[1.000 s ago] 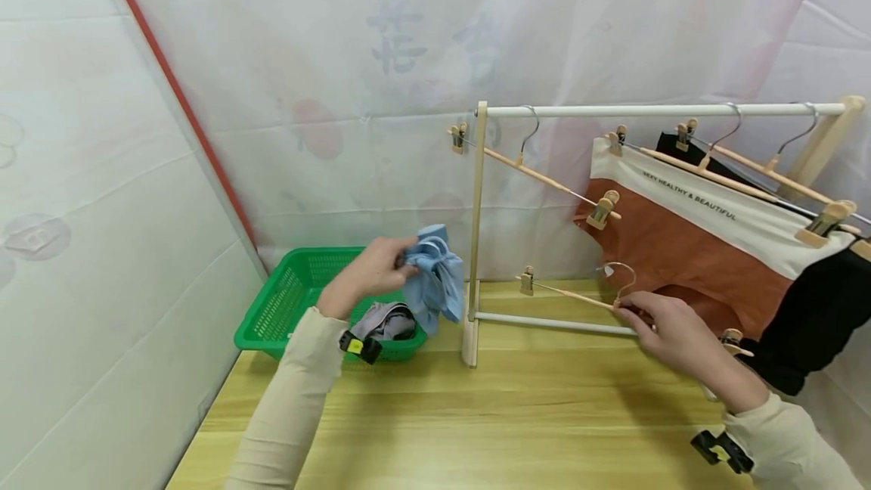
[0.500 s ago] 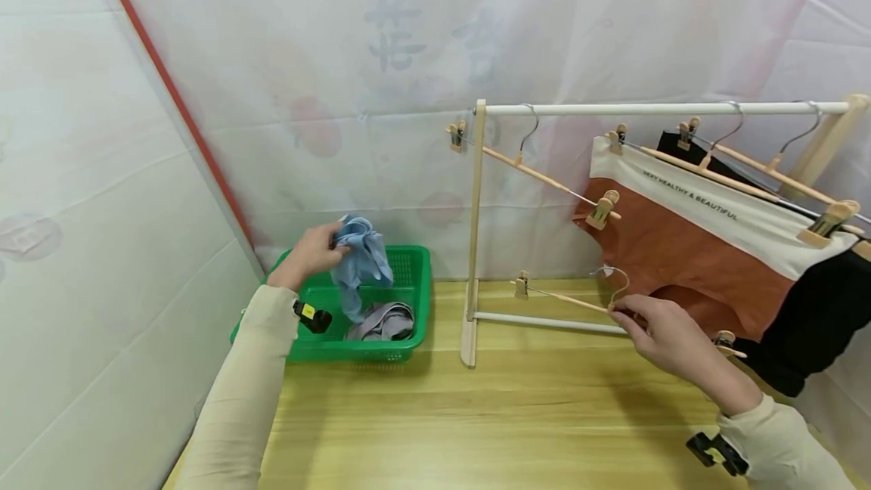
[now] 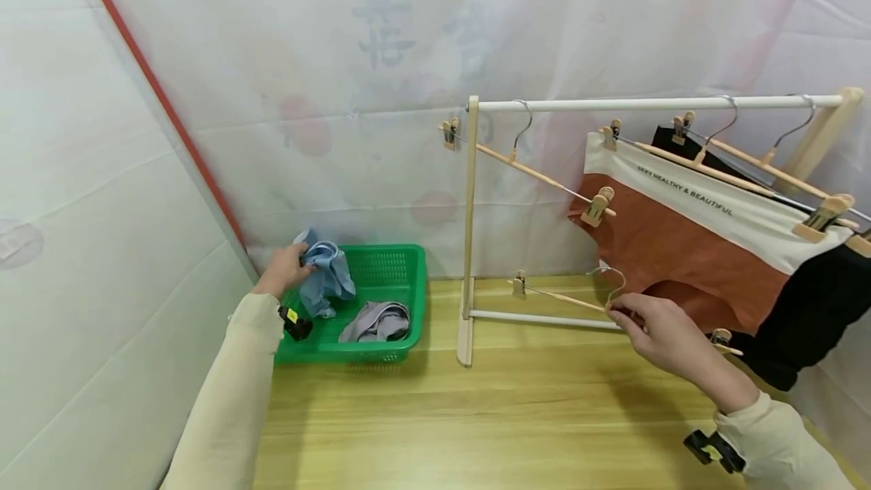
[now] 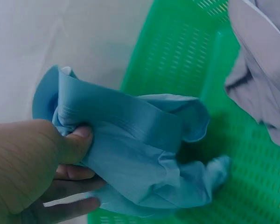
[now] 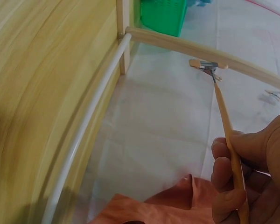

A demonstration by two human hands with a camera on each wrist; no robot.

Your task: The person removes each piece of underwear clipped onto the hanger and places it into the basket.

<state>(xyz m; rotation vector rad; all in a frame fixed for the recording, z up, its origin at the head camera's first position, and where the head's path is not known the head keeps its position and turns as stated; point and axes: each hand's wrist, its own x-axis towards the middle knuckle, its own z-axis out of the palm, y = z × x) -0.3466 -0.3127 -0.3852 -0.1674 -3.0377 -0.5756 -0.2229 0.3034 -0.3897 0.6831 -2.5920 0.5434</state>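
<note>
While the left hand (image 3: pixel 283 271) is pinching blue cloth (image 3: pixel 328 276), the right hand (image 3: pixel 661 330) is gripping a hanger (image 5: pixel 224 110).
At left, a green basket (image 3: pixel 416 286) is holding gray cloth (image 3: pixel 373 324).

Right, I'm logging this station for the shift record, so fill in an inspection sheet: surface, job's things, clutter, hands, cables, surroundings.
Surface: wood-grain tabletop, bearing a green basket and a rack.
Job's things: blue garment, at the basket's left end; grey garment, in the basket; clip hanger, off the rack; brown-and-white garment and black garment, both hung on the rack.
Clutter: nothing seen.
Hands: left hand pinches the blue garment; right hand grips the clip hanger.
Cables: nothing seen.
Surroundings: pale patterned sheeting; red strip at left.
</note>
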